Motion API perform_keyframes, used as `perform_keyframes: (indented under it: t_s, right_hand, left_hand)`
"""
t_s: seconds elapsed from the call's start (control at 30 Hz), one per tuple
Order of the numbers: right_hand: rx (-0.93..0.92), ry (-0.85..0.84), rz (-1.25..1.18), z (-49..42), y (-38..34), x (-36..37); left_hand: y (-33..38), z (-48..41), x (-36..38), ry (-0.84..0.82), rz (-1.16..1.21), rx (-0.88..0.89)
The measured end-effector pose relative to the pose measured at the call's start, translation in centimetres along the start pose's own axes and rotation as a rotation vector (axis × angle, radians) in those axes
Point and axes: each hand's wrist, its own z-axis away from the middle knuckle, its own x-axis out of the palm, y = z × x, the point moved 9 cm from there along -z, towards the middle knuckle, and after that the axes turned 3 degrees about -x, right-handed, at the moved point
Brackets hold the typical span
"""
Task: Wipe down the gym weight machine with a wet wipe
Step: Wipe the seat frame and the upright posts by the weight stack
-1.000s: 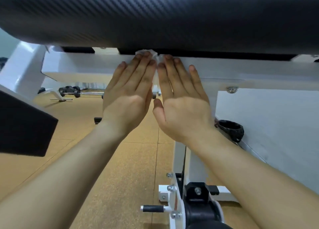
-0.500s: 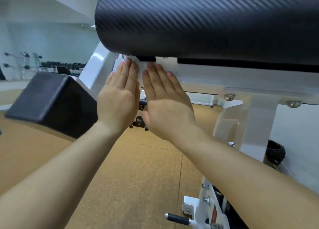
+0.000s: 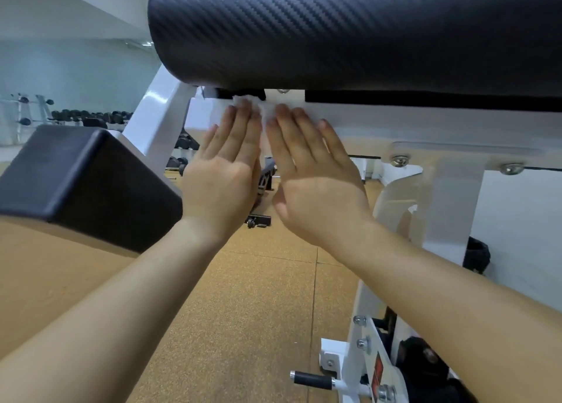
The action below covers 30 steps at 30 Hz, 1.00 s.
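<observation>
here we have both hands flat against the white frame (image 3: 410,119) of the weight machine (image 3: 453,196), just under the big black pad (image 3: 334,31). our left hand (image 3: 223,186) and right hand (image 3: 317,196) lie side by side, and the fingers (image 3: 243,129) are straight and close together, gripping nothing; they only press. the wet wipe (image 3: 264,112) is trapped between them and the frame. a crumpled white bit shows at the fingertips and in the gap between the two hands, right where the frame meets the underside of the pad. we judge the flat hands are there to spread the pressure, so the thin wipe lies against the metal and does not bunch or slip out as it slides. two hands on one small wipe also cover a wider strip. the wipe sits near the left end of the frame, beside the slanted white upright (image 3: 158,119), so we think the stretch toward the bolts (image 3: 399,160) on the right may want a pass too. the seam under the pad looks tight, and the wipe could snag there.
</observation>
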Motion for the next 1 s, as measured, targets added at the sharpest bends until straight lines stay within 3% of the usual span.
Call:
perform_keyframes:
  t_s: [0.13,0.33,0.5,0.73,1.0]
  right_hand:
    - [0.115,-0.006,0.059,3.2,4.6,-0.2]
    - [0.099,0.075,-0.012,0.9,3.0,-1.0]
    - [0.157,0.075,0.067,4.0,6.5,-0.9]
    - [0.273,0.109,0.129,9.2,13.3,-1.7]
    - [0.226,0.161,0.082,9.1,13.9,-2.2]
  left_hand:
    - [2.9,-0.6,0.8,0.009,-0.007,0.067]
    - [3.8,-0.8,0.6,0.030,-0.003,0.048]
    - [7.3,-1.7,1.0,0.039,-0.004,0.113]
    - [16.1,-3.8,1.4,0.003,0.091,0.264]
    - [16.6,-4.3,1.6,-0.042,0.093,0.193]
